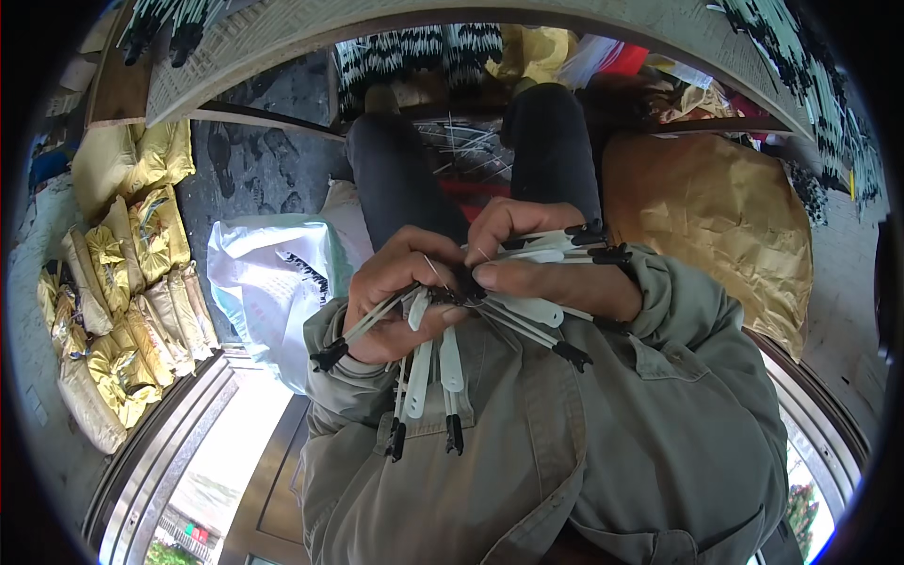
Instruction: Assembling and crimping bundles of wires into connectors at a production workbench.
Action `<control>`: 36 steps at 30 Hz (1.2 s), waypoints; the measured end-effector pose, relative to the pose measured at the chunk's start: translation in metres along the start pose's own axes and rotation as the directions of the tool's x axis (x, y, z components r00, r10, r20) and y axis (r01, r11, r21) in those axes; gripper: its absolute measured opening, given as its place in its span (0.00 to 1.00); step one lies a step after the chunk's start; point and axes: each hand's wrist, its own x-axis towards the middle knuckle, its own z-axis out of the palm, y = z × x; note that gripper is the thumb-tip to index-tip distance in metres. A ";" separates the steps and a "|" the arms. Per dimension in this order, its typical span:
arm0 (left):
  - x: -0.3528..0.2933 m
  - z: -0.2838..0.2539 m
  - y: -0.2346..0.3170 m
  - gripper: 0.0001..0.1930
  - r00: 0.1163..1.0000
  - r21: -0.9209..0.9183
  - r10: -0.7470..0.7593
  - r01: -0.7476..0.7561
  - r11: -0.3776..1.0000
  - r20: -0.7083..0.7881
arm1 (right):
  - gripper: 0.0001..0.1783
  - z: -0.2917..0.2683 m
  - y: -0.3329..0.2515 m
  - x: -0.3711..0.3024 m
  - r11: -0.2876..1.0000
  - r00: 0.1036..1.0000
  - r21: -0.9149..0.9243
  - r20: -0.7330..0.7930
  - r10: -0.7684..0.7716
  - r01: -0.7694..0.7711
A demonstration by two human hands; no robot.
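A bundle of thin white rods (527,331) with black forked tips fans out between my hands, in front of my jacket. Flat white strips (420,381) hang among the rods. My left hand (381,306) is closed around part of the bundle, its thumb near the middle. With thumb and fingers my right hand (541,273) pinches the dark centre (468,282) where the rods meet; more rods lie across its palm side. Fine wire-like strands stick up by the fingers. How the parts join is hidden by my fingers.
Gold and tan wrapped packets (122,311) are stacked at the left. Beside my leg lies a white plastic sack (273,273); a large brown-gold sack (711,231) stands at the right. Ahead runs a pale tabletop (311,47), with more black-and-white rods (419,47) beneath it.
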 end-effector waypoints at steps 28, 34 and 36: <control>-0.013 0.031 -0.007 0.15 0.885 -0.091 -0.084 0.047 0.995 -0.459 | 0.11 -0.001 -0.002 0.010 0.994 0.998 -0.093 -0.010 -0.061 0.059; -0.018 0.023 -0.008 0.16 0.928 0.016 -0.078 0.090 0.996 -0.364 | 0.16 -0.015 -0.009 0.011 0.936 0.977 -0.283 0.099 -0.187 0.208; -0.014 0.021 -0.005 0.15 0.930 0.089 0.002 0.033 0.995 -0.367 | 0.16 -0.014 -0.008 0.013 0.863 0.964 -0.430 0.149 -0.221 0.265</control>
